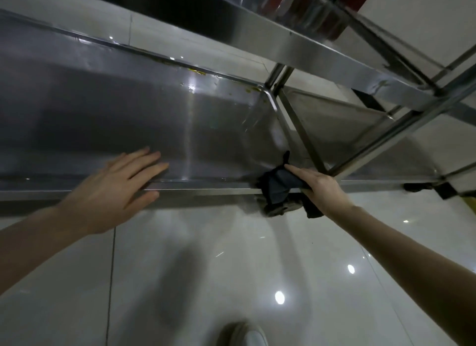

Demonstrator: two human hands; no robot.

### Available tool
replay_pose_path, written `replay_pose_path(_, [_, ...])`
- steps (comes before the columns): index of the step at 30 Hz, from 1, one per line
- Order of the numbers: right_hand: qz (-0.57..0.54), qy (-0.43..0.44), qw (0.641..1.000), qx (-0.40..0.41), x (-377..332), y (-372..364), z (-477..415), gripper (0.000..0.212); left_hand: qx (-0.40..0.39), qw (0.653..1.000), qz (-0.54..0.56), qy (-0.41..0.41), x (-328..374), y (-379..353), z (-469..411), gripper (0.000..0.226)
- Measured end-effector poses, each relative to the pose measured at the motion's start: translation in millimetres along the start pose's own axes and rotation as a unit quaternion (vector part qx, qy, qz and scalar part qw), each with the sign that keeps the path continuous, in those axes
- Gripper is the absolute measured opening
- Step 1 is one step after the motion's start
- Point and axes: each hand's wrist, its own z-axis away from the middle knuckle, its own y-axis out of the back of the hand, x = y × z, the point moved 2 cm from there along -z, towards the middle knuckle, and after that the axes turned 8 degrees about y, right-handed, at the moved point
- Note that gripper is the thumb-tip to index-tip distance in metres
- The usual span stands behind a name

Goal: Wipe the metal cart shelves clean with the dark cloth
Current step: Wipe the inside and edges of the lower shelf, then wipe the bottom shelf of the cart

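Observation:
The lower metal shelf of the cart fills the middle of the head view, with yellowish stains along its far rim. My left hand lies flat with straight fingers on the shelf's near rim. The dark cloth hangs over the near rim at the shelf's right corner, next to the cart's upright post. My right hand holds the cloth there, its fingers on top of it and a fold of cloth trailing below the palm.
An upper shelf juts out overhead at the top. Slanted cart posts cross on the right. A caster wheel sits under the corner. My shoe stands on the glossy tiled floor below.

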Motion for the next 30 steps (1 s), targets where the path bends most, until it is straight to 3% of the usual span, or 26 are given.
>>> replay_pose_path(8, [-0.177, -0.073, 0.981, 0.029, -96.3, 58.0, -74.3, 0.034, -0.013, 0.999, -0.031, 0.033, -5.2, 77.8, 31.3, 0.064])
replay_pose_path(13, [-0.222, -0.010, 0.971, -0.089, -200.5, 103.0, -76.6, 0.048, -0.021, 0.988, 0.036, 0.146, 32.6, 163.2, 80.2, 0.076])
replay_pose_path(18, [-0.220, 0.038, 0.946, -0.233, -302.9, 175.0, -56.9, 0.045, -0.030, 0.957, 0.085, 0.275, 70.0, 273.3, 151.9, 0.080])
replay_pose_path(23, [-0.228, 0.131, 0.931, -0.252, -386.1, 288.2, -49.5, 0.041, -0.056, 0.927, 0.084, 0.360, 93.2, 396.8, 212.1, 0.080])
replay_pose_path(30, [-0.217, 0.238, 0.916, -0.238, -490.2, 478.7, -70.1, 0.048, -0.011, 0.910, 0.048, 0.412, 120.8, 603.6, 260.3, 0.070])
